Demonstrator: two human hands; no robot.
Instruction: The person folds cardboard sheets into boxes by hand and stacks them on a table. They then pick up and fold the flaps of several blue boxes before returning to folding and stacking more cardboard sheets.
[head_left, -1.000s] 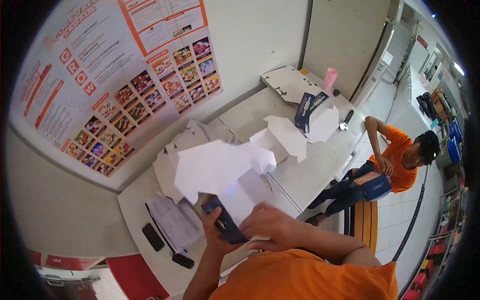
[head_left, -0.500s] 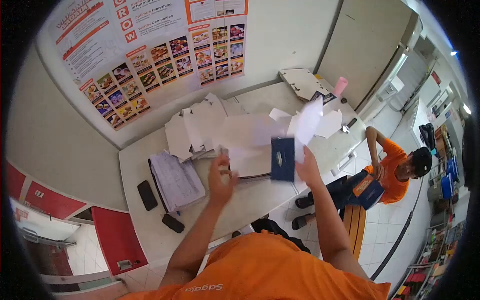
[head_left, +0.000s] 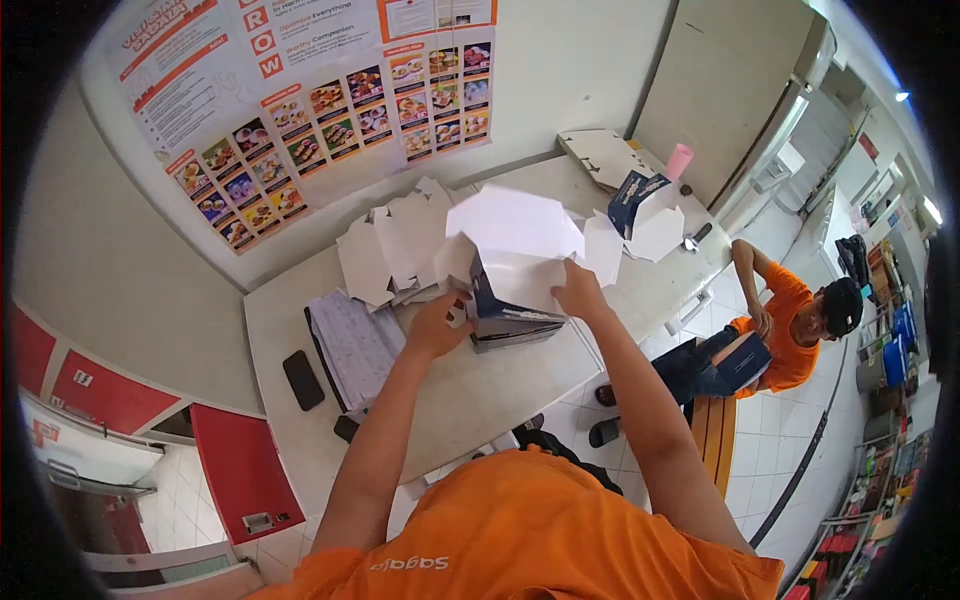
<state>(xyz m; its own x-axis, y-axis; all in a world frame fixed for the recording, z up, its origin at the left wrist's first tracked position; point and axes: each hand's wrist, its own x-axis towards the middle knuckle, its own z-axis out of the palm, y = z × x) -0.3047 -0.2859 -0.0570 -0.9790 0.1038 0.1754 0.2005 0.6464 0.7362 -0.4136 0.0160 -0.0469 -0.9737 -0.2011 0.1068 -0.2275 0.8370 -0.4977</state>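
A food carton (head_left: 520,280), white inside and dark blue outside, stands partly folded up with its flaps spread. My left hand (head_left: 437,325) grips its left side, fingers curled at the edge. At the opposite side, my right hand (head_left: 580,290) pinches the right wall with the thumb inside. Under the carton lies a short stack of flat cartons (head_left: 515,336). Flat white cartons (head_left: 385,250) are piled to the left. A second opened carton (head_left: 650,215), dark blue and white, rests on the right.
On the left of the table (head_left: 480,400) lie a pad of papers (head_left: 348,350) and a black phone (head_left: 302,380). A pink cup (head_left: 679,162) and more flat cartons (head_left: 605,158) are at the back right. A person (head_left: 790,330) in orange sits beyond the table's right end.
The blurred dark blue and white carton at my right hand is now opened out above the stack. My left hand has closed on its side, and my right hand has moved left.
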